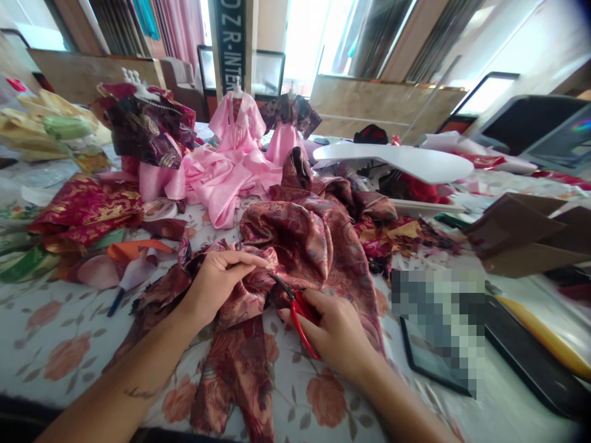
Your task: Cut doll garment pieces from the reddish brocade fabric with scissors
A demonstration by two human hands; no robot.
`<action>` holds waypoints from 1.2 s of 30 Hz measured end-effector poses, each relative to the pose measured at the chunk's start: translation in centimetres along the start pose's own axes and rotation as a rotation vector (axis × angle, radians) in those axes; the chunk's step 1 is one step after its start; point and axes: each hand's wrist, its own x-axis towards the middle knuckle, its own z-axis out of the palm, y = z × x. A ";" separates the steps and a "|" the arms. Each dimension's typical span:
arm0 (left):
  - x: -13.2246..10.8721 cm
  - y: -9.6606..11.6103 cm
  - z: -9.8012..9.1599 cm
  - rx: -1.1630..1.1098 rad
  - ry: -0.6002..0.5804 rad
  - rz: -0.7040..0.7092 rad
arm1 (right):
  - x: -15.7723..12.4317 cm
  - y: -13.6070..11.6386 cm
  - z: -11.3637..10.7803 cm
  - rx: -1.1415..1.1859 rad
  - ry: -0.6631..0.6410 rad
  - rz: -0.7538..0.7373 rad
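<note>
A heap of maroon and pink brocade fabric [305, 246] lies on the flowered tablecloth in the middle. My left hand [217, 283] pinches a fold of this fabric between thumb and fingers. My right hand [335, 335] grips red-handled scissors [300, 314], whose dark blades point up-left into the fabric close to my left fingertips. A long strip of the same cloth [240, 375] hangs toward the near table edge.
Small mannequins in pink dresses [237, 126] and a dark brocade dress [145, 132] stand at the back. Red-gold cloth [85, 212] and green scraps lie left. A white board [401, 160], brown card sheets [521, 237] and a dark tablet [431, 363] lie right.
</note>
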 end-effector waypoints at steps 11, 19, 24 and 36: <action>-0.5 1.0 0.4 0.142 -0.067 -0.029 | -0.1 0.2 0.0 0.148 -0.098 0.073; -0.5 0.5 0.2 0.180 -0.054 -0.011 | -0.1 0.0 -1.0 0.722 -0.444 0.298; -0.4 -0.2 0.2 0.100 -0.090 -0.062 | -0.1 -0.3 -1.1 0.839 -0.466 0.339; -0.6 1.3 0.0 0.115 -0.172 -0.083 | -0.1 -0.2 -0.9 0.893 -0.470 0.293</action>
